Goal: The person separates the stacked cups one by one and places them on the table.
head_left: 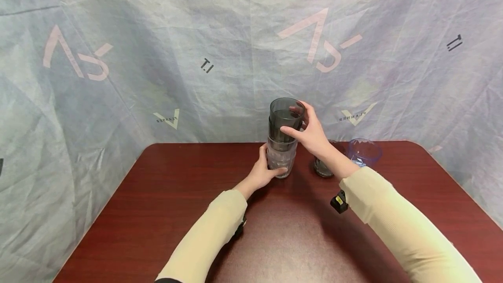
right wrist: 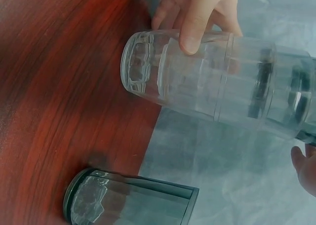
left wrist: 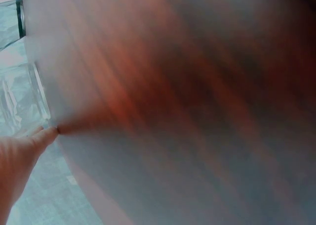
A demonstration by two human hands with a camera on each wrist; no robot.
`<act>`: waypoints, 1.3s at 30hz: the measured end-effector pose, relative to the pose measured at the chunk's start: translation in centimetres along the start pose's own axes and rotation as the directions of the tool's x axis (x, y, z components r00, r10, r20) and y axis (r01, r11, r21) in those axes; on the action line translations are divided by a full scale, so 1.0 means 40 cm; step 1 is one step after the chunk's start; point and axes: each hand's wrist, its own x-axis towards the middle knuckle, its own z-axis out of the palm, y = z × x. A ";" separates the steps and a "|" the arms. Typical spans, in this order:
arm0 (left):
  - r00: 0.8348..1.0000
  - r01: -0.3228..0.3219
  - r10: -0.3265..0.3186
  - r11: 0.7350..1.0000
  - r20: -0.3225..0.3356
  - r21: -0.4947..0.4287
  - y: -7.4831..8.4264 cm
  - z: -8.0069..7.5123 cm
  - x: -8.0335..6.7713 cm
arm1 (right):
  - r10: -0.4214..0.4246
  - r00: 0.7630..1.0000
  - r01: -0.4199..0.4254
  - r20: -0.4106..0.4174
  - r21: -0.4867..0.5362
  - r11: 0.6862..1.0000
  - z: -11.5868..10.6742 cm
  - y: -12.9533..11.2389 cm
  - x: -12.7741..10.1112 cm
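Observation:
Near the table's back edge stands an upright stack of nested drinking glasses. At its bottom is clear glass, with smoky dark glass above. My left hand grips the clear part low down, thumb across the front. Higher up, my right hand holds the top dark glass, thumb in front and fingers round the far side. The right wrist view shows the clear glass sideways, its base toward the table. In the left wrist view, the left thumb lies against the clear glass.
Right of the stack, a dark glass stands on the table, partly behind my right forearm. A blue-tinted glass is farther right. The reddish-brown wooden table ends at a hanging grey fabric sheet.

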 end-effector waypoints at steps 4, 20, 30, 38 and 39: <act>1.000 0.001 -0.001 1.000 0.002 0.003 0.002 -0.001 0.004 | -0.019 1.000 0.019 0.008 -0.015 1.000 -0.001 -0.002 0.001; 1.000 -0.005 0.005 1.000 0.006 0.007 0.008 0.003 0.016 | -0.051 0.999 0.051 0.006 -0.019 0.999 -0.003 -0.082 -0.013; 1.000 -0.011 0.011 1.000 0.008 0.001 0.009 0.002 0.011 | -0.093 0.992 0.097 -0.090 0.047 0.994 -0.008 -0.075 0.000; 1.000 -0.003 0.003 1.000 -0.005 -0.002 -0.005 0.002 0.005 | -0.159 0.968 0.189 -0.196 0.141 0.972 -0.021 -0.078 0.013; 1.000 -0.004 0.004 1.000 -0.003 -0.001 -0.005 0.001 0.006 | -0.162 0.965 0.195 -0.208 0.149 0.970 -0.025 -0.084 0.014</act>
